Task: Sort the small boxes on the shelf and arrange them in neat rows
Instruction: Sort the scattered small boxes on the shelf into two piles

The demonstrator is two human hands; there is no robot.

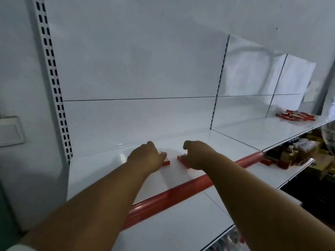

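Note:
Two small red boxes lie on the white shelf [101, 171], close together near its left end. My left hand [146, 156] lies over the left box [166, 161], fingers curled down onto it, so only its right edge shows. My right hand [196, 154] covers most of the right box [182, 159], with fingers bent over its top; the box's left end sticks out. A small gap separates the two boxes. Far down the shelf at the right sits a loose pile of several red boxes [296, 115].
A red price rail [172, 192] runs along the shelf's front edge. A slotted upright [54, 84] stands at the left and another [218, 87] at mid-shelf. Lower shelves at the right hold bottles and packets [293, 153]. A wall switch plate [10, 131] is at far left.

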